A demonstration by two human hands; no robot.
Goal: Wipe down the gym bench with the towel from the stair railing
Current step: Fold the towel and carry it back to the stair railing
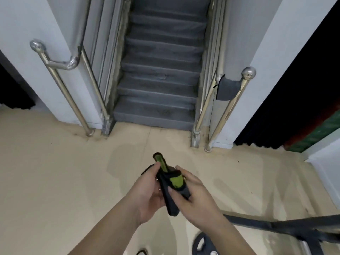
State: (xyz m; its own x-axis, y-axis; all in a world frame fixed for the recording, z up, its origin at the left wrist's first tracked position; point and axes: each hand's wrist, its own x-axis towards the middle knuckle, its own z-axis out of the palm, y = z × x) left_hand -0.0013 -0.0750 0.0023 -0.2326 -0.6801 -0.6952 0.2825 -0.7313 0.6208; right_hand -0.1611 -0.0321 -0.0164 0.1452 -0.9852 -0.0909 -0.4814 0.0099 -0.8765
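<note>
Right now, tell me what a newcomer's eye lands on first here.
Both hands, left hand and right hand, hold a black-and-green glove low in the centre. Behind rises a grey staircase between steel railings. A dark grey towel hangs on the right railing.

grey stairs (pixel 160 76) between white walls (pixel 276 52), beige floor (pixel 55 172)

A black weight plate (pixel 203 243) lies flat on the beige floor (pixel 55 172).
</note>
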